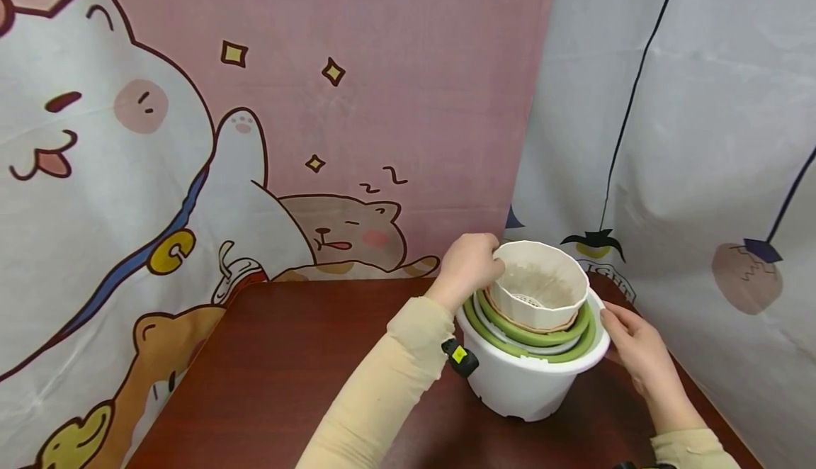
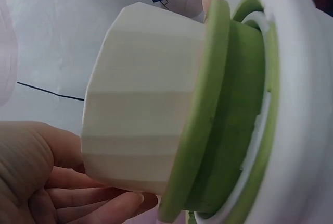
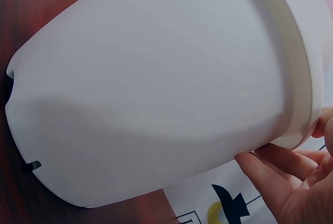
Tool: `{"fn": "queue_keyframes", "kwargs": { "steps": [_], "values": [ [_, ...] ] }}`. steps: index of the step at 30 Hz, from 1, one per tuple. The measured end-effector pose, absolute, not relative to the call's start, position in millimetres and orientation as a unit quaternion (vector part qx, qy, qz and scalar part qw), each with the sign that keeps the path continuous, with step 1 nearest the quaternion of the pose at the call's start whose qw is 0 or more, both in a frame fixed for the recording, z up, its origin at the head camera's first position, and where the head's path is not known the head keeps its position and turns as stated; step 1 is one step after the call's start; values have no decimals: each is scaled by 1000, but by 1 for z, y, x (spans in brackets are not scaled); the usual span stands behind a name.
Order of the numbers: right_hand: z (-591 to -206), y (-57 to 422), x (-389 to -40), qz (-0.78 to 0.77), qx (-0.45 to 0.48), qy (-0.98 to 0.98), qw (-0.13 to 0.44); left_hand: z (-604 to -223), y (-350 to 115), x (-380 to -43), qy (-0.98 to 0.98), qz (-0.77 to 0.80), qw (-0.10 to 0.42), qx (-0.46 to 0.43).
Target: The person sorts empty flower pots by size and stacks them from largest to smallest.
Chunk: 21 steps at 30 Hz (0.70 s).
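Several flower pots are nested in a large white pot [image 1: 523, 387] standing on the table. On top sits a small cream faceted pot [image 1: 542, 274], soiled inside, with holes in its bottom. My left hand [image 1: 468, 267] pinches its rim; in the left wrist view, the thumb and fingers [image 2: 117, 206] lie on either side of the cream pot's [image 2: 140, 94] wall. Around it show green pot [image 1: 538, 338] rims and a pale one between them. My right hand [image 1: 644, 356] holds the large pot's rim from the right, fingers under the lip in the right wrist view.
The dark red-brown table [image 1: 306, 356] extends to the left of the pots. Behind it hangs a pink and white cloth [image 1: 395, 100] printed with cartoon cats. Pale printed cloth [image 1: 701, 136] runs along the right side, close to the table's right edge.
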State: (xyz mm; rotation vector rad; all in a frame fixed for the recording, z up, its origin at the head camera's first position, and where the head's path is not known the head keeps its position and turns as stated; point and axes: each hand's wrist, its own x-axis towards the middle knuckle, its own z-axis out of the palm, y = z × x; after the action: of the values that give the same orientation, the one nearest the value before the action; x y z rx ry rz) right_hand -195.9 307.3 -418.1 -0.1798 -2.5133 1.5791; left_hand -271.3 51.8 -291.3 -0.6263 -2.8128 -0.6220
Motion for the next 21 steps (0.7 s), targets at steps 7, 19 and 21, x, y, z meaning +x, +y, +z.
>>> {"fn": "queue_keyframes", "kwargs": {
  "steps": [7, 19, 21],
  "values": [
    [-414, 305, -193, 530, -63, -842, 78, -299, 45, -266, -944, -218, 108, -222],
    [-413, 308, -193, 524, -52, -846, 84, -306, 28, -257, -928, -281, 96, -225],
    [-412, 308, -194, 523, -53, -847, 84, -306, 24, -256, -929, -283, 96, -221]
  ]
}}
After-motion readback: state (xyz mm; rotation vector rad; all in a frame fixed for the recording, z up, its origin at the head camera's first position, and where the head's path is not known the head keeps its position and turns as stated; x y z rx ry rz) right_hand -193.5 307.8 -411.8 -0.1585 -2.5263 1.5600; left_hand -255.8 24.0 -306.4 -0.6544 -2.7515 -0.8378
